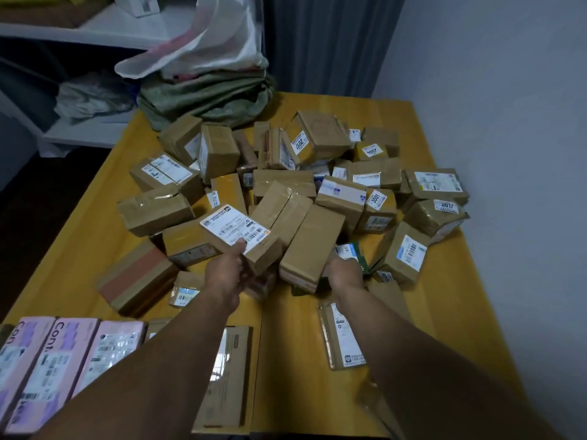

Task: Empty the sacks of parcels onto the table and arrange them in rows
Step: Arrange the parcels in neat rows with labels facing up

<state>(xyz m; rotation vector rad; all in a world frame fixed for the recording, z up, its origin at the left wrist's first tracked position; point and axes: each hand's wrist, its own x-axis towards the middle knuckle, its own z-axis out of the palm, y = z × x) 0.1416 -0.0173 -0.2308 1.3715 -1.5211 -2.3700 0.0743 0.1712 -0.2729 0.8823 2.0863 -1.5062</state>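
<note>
Gripping a labelled box [241,238], thumb on top, the left hand [225,274] holds it over the pile [317,173]; just right, the right hand [344,274] touches a long box [313,246], grasp unclear.

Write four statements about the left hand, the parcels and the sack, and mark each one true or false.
1. The left hand grips a brown box with a white label on top. True.
2. The pink parcels lie at the far right corner of the table. False: they lie side by side at its near left edge.
3. A green sack lies crumpled at the far end of the table. True.
4. All the brown parcels stand in neat rows. False: most lie in a jumbled pile in the middle of the table.
</note>
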